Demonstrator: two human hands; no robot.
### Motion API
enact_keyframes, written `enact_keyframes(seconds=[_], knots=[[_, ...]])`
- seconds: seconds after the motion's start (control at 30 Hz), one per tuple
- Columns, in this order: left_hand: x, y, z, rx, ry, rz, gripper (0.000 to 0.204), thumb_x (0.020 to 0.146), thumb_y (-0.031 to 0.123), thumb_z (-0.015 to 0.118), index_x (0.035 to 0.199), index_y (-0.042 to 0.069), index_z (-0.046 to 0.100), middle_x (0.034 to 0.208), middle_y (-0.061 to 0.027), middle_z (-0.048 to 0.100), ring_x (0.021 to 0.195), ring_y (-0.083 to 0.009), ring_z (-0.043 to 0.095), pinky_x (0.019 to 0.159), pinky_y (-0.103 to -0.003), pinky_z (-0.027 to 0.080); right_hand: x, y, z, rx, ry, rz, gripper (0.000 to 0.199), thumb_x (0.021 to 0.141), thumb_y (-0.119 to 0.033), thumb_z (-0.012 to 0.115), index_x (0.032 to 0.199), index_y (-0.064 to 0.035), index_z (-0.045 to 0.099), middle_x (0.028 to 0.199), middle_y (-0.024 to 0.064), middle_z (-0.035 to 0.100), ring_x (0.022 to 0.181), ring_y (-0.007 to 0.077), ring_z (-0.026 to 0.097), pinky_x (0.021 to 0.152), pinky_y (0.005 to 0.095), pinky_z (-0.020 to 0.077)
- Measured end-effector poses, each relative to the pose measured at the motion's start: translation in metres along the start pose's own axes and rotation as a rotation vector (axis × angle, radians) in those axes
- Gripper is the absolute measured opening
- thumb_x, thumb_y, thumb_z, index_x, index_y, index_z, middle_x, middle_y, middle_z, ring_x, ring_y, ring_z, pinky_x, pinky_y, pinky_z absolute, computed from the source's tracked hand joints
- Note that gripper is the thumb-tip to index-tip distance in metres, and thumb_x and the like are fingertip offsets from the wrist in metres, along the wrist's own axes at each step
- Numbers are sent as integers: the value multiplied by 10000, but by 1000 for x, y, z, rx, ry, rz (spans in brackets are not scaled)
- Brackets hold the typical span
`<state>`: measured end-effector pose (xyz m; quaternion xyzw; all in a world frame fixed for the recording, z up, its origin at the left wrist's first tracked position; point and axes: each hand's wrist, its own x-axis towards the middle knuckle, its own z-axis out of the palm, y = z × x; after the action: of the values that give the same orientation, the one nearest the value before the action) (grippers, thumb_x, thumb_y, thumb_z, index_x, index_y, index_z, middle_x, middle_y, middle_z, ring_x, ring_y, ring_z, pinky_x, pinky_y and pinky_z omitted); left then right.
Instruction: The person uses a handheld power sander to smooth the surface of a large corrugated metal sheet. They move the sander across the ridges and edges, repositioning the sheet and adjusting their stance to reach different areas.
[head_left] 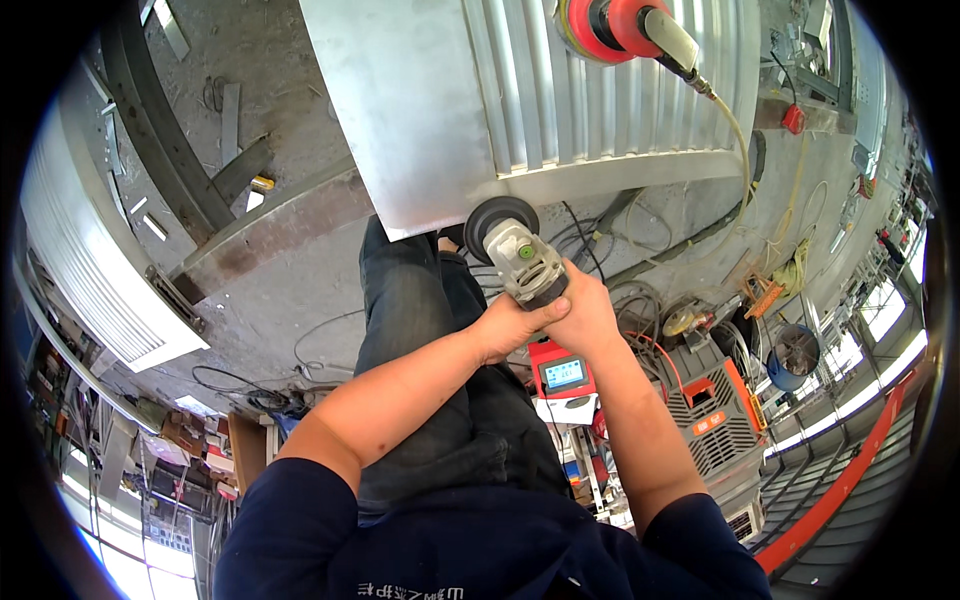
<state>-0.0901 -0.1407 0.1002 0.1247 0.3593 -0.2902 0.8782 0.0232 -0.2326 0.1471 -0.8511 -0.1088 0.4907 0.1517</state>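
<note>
An angle grinder with a grey, worn head and a dark round disc is held in front of my body. My left hand closes round its rear body from the left, thumb lying across toward the other hand. From the right, my right hand wraps the same part. The disc is at the near edge of a silvery metal panel with raised ribs on its right; whether it touches the edge I cannot tell. On the ribs rests a red round sander with a hose fitting, apart from my hands.
A pale hose runs from the sander down to the floor. Cables coil at the right. A red-and-white machine with a lit screen and a grey-orange ventilated case stand near my right forearm. Steel beams lie left.
</note>
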Motion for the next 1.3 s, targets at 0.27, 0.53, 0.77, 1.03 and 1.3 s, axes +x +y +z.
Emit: enact_keyframes(seconds=[0.27,0.53,0.77,1.03,1.3], knots=[[-4,-3,1,-9,6,15,758,852,477,813,1399,61,494,1314,-65,586,1195,-189,556,990,-372,471,0,0,1,-111,-38,-9,396,703,-228,750,978,-2,578,868,260,689,878,470,667,761,519,542],[-5,-9,0,-22,12,-16,741,851,474,814,1382,57,509,1305,-67,595,1196,-194,560,996,-386,476,-1,2,0,-116,-68,9,396,682,-200,754,962,5,564,864,263,686,878,473,665,759,519,542],[-6,-11,2,-43,19,-8,726,853,463,816,1383,72,510,1310,-57,592,1205,-184,554,1009,-383,468,-4,4,2,-88,-66,-25,415,682,-208,756,987,6,572,864,253,690,876,470,665,759,514,542],[-7,-12,1,-22,31,15,737,861,480,802,1394,68,503,1310,-59,592,1214,-184,551,1021,-385,461,-2,6,3,-98,-65,-45,372,716,-223,728,971,-3,568,861,255,683,873,476,658,765,525,536],[-6,-12,0,-15,57,26,706,879,444,797,1373,18,528,1331,-106,597,1217,-208,565,1040,-370,466,-4,12,11,-31,-58,-36,375,712,-223,737,964,-2,569,866,261,681,882,480,655,763,522,533]])
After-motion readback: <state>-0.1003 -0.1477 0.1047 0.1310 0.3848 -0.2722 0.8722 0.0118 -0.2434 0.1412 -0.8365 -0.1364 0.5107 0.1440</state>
